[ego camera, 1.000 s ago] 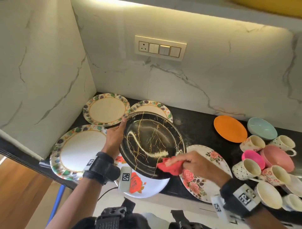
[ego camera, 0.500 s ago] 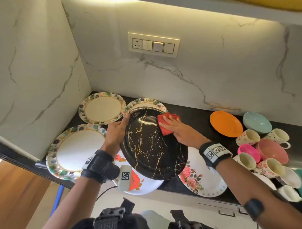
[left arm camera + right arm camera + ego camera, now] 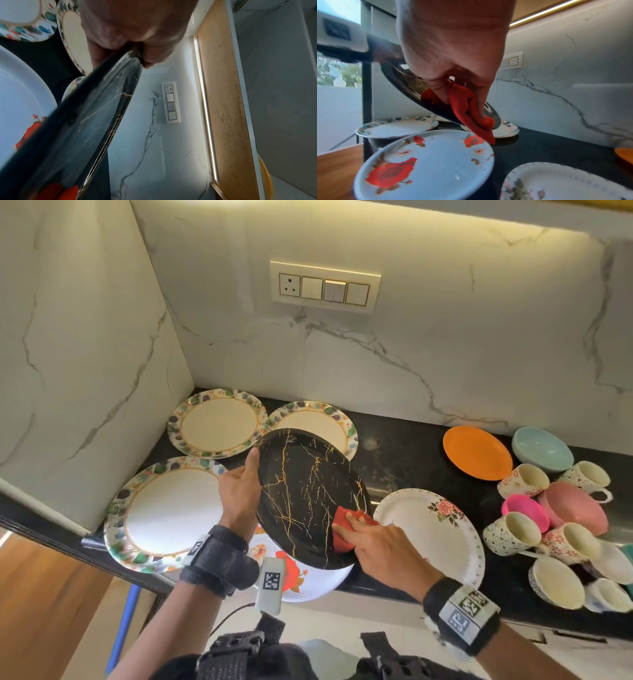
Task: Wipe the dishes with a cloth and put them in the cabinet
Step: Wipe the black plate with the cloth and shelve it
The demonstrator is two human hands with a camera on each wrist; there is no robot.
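Note:
A black plate with gold veins [image 3: 305, 498] is held tilted above the counter. My left hand [image 3: 239, 491] grips its left rim, thumb on the face; in the left wrist view the left hand [image 3: 130, 33] clamps the plate's edge [image 3: 85, 121]. My right hand [image 3: 370, 539] presses a bunched red cloth [image 3: 342, 525] on the plate's lower right part. In the right wrist view the right hand [image 3: 453, 54] pinches the cloth [image 3: 467, 112] against the black plate [image 3: 399, 81], with one corner hanging down.
On the black counter [image 3: 404, 460] lie three floral-rimmed plates [image 3: 215, 422] at left, a rose plate [image 3: 308, 580] under the held one and a white flowered plate [image 3: 435, 529]. An orange plate [image 3: 476, 451], a blue bowl [image 3: 541, 448] and several cups [image 3: 513, 532] crowd the right.
My right hand has swept the cloth from the plate's upper edge down to its lower right part. The left hand keeps its grip on the rim.

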